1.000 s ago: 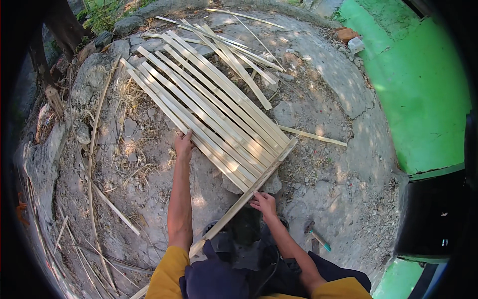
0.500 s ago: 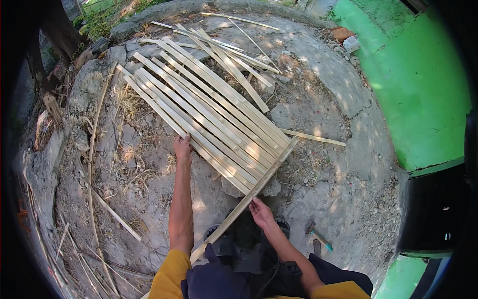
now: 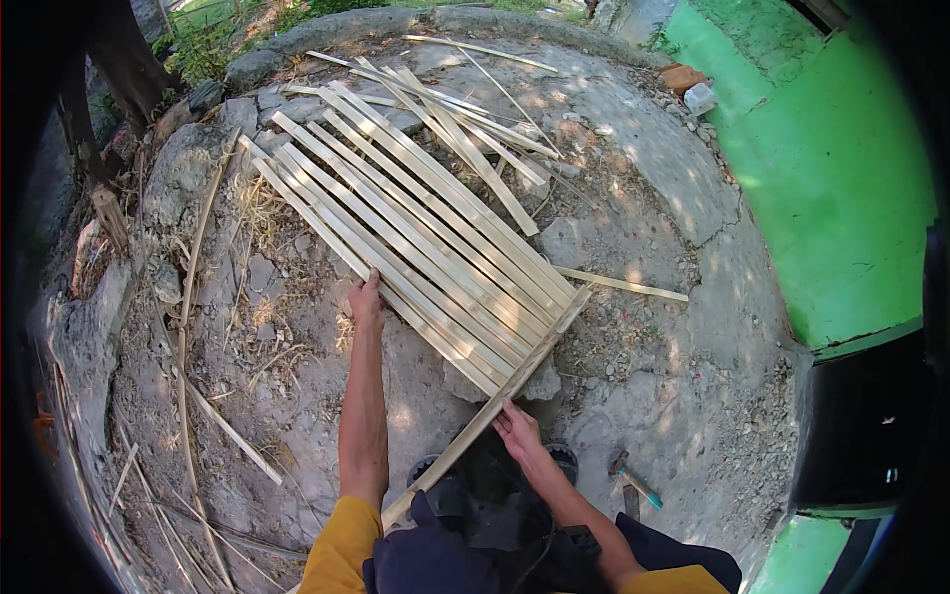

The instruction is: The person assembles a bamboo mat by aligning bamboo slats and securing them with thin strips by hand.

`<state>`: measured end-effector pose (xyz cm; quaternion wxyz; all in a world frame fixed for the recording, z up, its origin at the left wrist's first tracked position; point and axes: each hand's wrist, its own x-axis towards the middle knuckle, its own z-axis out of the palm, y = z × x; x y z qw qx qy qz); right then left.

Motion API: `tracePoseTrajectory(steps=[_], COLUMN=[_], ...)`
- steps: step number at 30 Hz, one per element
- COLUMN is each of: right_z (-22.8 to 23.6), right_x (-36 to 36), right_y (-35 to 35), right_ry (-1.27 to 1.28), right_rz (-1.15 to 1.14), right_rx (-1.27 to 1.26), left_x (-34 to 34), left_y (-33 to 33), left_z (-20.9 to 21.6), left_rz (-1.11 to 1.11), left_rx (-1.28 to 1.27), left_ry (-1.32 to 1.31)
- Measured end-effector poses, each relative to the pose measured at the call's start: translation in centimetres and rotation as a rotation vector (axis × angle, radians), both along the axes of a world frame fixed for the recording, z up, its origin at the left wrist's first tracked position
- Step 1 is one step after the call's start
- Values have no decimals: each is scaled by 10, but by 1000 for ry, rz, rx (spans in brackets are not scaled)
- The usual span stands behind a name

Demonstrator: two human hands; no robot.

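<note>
Before me lies a panel of pale bamboo slats [image 3: 426, 213], side by side with narrow gaps and spreading slightly at the far end. Across their near ends runs a bamboo crosspiece [image 3: 463, 443], which extends past the panel toward my body. My left hand [image 3: 366, 297] pinches the panel's left edge slat, its thumb on top and its other fingers mostly hidden. Lower down, my right hand [image 3: 518, 432] grips the crosspiece from its right side, close to the panel's near corner.
Loose bamboo strips [image 3: 475, 124] cross one another beyond the panel, and one strip [image 3: 623, 283] sticks out at its right. A hammer [image 3: 635, 482] lies right of my feet. Long thin poles [image 3: 185, 337] lie at left. A green wall [image 3: 841, 168] borders the right; tree trunks [image 3: 124, 69] stand far left.
Very little differs. The view has shifted slightly, and the panel's far end sits a touch lower and further right in it. Both hands keep their places on the bamboo.
</note>
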<state>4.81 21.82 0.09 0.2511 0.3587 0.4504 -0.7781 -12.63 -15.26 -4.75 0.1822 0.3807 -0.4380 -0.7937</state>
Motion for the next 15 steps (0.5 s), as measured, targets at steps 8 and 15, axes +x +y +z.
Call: tracePoseTrajectory(steps=[8, 15], right_z=[2, 10], right_x=[-5, -3], right_y=[1, 5], right_ry=[-26, 14], right_rz=[-36, -17], right_rx=[-48, 0], left_x=[-11, -17], left_y=[7, 13], left_z=[8, 7], left_rz=[-176, -168], left_rx=[3, 178], left_ry=[20, 175])
